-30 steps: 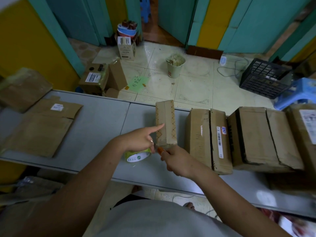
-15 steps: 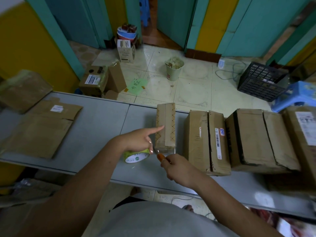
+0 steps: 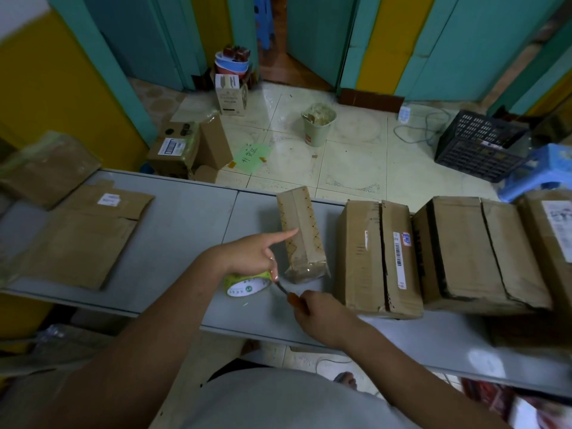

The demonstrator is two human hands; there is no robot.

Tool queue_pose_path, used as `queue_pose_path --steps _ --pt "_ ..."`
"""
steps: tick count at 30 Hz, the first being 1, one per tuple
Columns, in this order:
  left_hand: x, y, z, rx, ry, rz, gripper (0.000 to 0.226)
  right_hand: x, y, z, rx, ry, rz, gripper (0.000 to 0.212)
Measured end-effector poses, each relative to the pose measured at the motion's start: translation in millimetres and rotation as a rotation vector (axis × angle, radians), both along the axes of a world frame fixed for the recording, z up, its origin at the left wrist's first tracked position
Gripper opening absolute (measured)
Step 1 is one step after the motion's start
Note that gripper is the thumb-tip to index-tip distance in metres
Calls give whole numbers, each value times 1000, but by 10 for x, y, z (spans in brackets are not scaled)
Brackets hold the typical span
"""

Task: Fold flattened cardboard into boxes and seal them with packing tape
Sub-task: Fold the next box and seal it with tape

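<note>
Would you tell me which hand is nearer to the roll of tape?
Left. The left hand grips the roll of tape from above; the right hand sits apart to its right, holding a knife toward it.

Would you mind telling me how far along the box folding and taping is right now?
Done: two larger boxes stand folded shut on the right, though their tape is hard to see. In hand: the small box has tape over its near end; the left hand holds the tape roll while the right hand holds a cutter between roll and box. Left: flattened cardboard lies unfolded at the table's left.
</note>
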State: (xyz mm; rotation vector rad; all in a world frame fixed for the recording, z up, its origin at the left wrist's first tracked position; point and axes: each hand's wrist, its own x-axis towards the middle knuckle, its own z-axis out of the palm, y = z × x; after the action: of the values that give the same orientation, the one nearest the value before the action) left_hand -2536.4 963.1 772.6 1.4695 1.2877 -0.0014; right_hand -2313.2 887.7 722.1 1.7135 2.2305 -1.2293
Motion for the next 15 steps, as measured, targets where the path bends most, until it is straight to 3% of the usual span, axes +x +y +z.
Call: queue_pose_path --steps 3,5,12,15 --pt "19 -9 7 6 -6 -3 100 -13 -17 -315 94 -127 162 31" --pt "13 -16 11 16 -21 -6 99 -37 -17 -484 65 -179 224 43" --pt "-4 -86 -46 85 -42 -10 95 -29 29 -526 105 -136 133 42" --pt "-43 -105 -117 100 -62 -3 95 76 -1 -198 210 67 160 34"
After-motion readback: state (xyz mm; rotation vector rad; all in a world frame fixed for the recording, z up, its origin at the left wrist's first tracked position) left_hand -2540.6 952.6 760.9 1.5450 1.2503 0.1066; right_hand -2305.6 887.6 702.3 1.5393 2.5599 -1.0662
